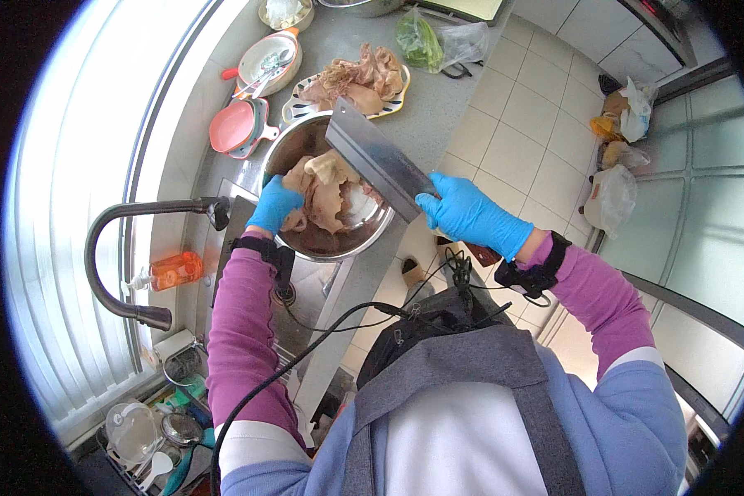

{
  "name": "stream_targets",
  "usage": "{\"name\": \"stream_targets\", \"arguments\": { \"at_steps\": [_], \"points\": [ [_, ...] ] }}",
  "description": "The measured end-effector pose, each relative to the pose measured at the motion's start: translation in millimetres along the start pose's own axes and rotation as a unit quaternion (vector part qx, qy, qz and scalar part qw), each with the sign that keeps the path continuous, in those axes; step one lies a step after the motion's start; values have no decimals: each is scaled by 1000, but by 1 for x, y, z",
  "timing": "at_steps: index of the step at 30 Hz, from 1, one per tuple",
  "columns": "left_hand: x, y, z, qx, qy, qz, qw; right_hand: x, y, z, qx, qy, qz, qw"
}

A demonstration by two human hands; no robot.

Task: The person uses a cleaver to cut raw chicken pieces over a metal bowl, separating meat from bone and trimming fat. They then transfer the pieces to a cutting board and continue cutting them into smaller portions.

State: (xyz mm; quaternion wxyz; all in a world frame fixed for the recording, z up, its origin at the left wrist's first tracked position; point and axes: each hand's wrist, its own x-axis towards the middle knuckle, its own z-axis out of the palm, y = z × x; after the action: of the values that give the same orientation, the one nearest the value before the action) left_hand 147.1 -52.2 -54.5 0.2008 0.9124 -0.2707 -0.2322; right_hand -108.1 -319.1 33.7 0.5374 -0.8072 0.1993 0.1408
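My left hand, in a blue glove, grips the edge of a pale piece of meat at the left side of a steel bowl. In my right hand, also gloved, is a cleaver; its broad blade points up and left over the bowl's right rim. More meat lies in the bowl, partly hidden by the blade. Just beyond the bowl, a patterned plate holds a heap of similar pale brown meat, close to the blade's tip.
Red and white dishes stand left of the plate. Bagged greens and black-handled scissors lie at the right. A dark faucet, an orange soap bottle and the sink are at my left. A black cable crosses before my body.
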Motion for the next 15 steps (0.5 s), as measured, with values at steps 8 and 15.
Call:
{"name": "stream_targets", "arguments": {
  "at_steps": [8,15],
  "points": [
    [-16,-3,-20,-215,5,-113,970,-4,-8,8,6,-8,-40,999],
    [-67,45,-47,-445,-31,-146,883,0,-13,25,-42,-29,-72,996]
  ]
}}
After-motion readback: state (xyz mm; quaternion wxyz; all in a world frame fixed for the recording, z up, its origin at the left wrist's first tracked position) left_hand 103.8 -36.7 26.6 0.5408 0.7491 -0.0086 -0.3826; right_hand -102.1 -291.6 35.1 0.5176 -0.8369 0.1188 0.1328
